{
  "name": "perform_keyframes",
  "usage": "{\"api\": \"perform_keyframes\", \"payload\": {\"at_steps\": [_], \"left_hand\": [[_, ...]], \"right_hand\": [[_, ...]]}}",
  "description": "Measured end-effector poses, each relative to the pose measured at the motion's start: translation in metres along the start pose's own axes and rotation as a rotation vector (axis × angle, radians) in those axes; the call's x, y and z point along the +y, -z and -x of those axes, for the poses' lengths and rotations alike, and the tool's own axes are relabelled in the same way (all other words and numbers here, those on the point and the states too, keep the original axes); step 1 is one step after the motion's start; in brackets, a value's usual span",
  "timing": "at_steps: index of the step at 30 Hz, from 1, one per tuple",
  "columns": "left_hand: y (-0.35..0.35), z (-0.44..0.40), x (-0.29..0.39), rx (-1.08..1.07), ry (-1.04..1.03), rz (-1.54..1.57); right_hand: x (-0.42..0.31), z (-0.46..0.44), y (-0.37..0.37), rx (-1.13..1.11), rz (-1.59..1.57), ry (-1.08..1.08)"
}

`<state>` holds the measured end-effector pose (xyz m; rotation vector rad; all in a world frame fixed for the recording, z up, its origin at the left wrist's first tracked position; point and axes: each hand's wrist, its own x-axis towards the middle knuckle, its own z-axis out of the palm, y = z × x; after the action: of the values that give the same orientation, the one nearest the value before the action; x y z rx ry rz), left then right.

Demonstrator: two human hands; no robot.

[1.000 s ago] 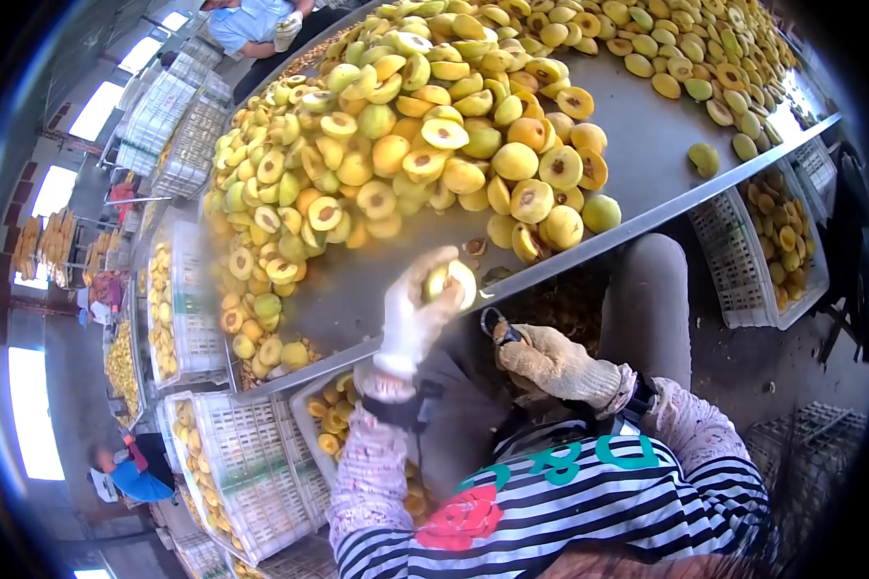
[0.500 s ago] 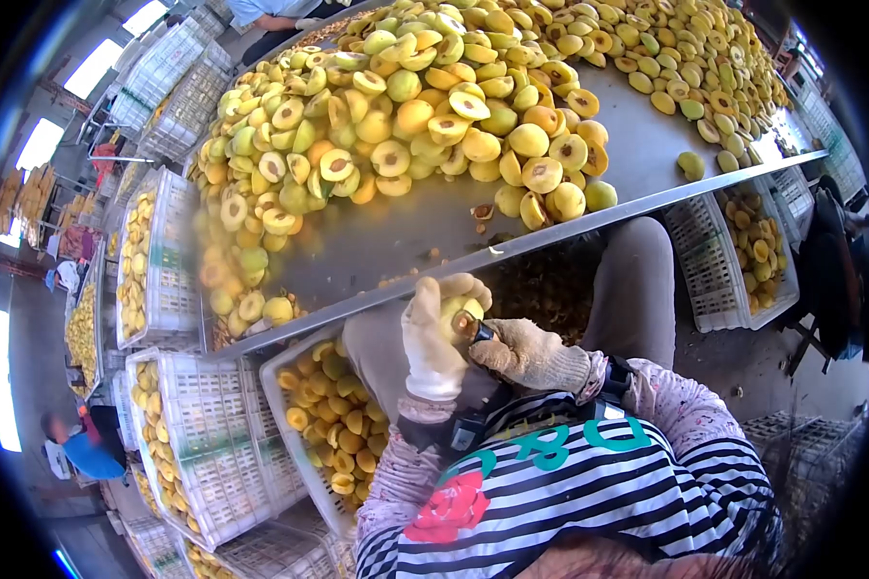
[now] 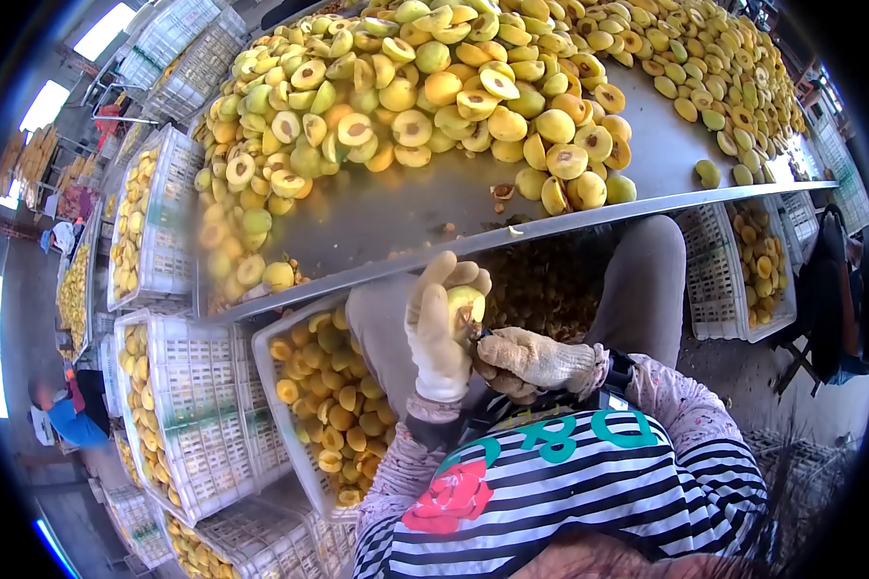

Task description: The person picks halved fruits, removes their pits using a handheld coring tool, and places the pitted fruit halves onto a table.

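Observation:
My left hand point(image 3: 439, 333), in a pale glove, is wrapped round a yellow-green fruit half point(image 3: 465, 307) in front of the metal table's edge. Close against its right side is my right hand point(image 3: 541, 362), in a tan knitted glove, closed round a small tool whose dark tip point(image 3: 475, 331) touches the fruit; most of the tool is hidden by the fingers. Beyond both hands, halved yellow fruit point(image 3: 434, 87) lies heaped on the metal table point(image 3: 396, 207). Brown scraps point(image 3: 501, 193) rest near its edge.
A crate point(image 3: 304, 454) of fruit halves stands left of my legs, beside more white crates point(image 3: 203, 415). Another filled crate point(image 3: 729, 275) is at the right, below the table edge. A person in blue point(image 3: 75, 423) is at the far left.
My left hand has come back from over the table edge to my right hand, with a fruit half in it. The tool now touches the fruit. The view has shifted.

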<state>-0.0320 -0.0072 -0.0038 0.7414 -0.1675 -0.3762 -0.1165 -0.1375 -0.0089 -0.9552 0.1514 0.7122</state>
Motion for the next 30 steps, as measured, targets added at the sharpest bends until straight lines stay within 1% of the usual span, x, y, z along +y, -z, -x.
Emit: {"api": "perform_keyframes", "payload": {"at_steps": [1,2,3,4,5,6,9,12,15,18,20,22,24,27,29,30], "left_hand": [[0.003,0.000,0.003,0.009,0.051,-0.017],[0.007,-0.003,0.006,-0.025,0.100,-0.088],[0.009,-0.008,0.011,-0.063,0.150,-0.160],[0.008,-0.014,0.015,-0.105,0.202,-0.234],[0.004,-0.015,0.020,-0.098,0.253,-0.321],[0.003,-0.020,0.023,-0.153,0.314,-0.320],[0.007,-0.032,0.032,-0.306,0.519,-0.300],[0.005,-0.041,0.033,-0.361,0.634,-0.360],[0.008,-0.055,0.033,-0.509,0.715,-0.361],[0.005,-0.059,0.030,-0.578,0.715,-0.393],[0.002,-0.063,0.027,-0.602,0.704,-0.480],[-0.001,-0.065,0.027,-0.605,0.724,-0.545],[-0.004,-0.065,0.029,-0.590,0.782,-0.592],[-0.006,-0.061,0.030,-0.601,0.721,-0.590],[-0.011,-0.053,0.029,-0.527,0.654,-0.612],[-0.012,-0.050,0.029,-0.489,0.620,-0.623]], "right_hand": [[-0.001,-0.001,-0.002,0.083,0.167,0.023],[-0.002,-0.002,-0.004,0.163,0.337,0.049],[0.006,-0.009,-0.006,0.344,0.525,0.143],[0.011,-0.010,-0.005,0.350,0.543,0.198],[0.013,-0.011,-0.005,0.356,0.560,0.253],[0.012,-0.011,-0.006,0.360,0.580,0.308],[0.000,0.001,0.002,-0.067,-0.024,-0.070],[0.002,-0.001,-0.001,0.006,0.098,0.019],[0.002,-0.002,0.001,-0.022,0.029,-0.021],[0.008,-0.003,0.006,-0.007,0.015,-0.022],[0.018,-0.009,0.003,0.269,0.368,0.190],[0.017,-0.008,0.006,0.267,0.373,0.188],[0.005,0.000,0.015,-0.009,0.019,-0.021],[0.003,0.005,0.014,-0.031,0.014,-0.044],[0.005,0.000,0.006,0.202,0.352,0.083],[0.002,0.000,0.004,0.182,0.377,0.076]]}}
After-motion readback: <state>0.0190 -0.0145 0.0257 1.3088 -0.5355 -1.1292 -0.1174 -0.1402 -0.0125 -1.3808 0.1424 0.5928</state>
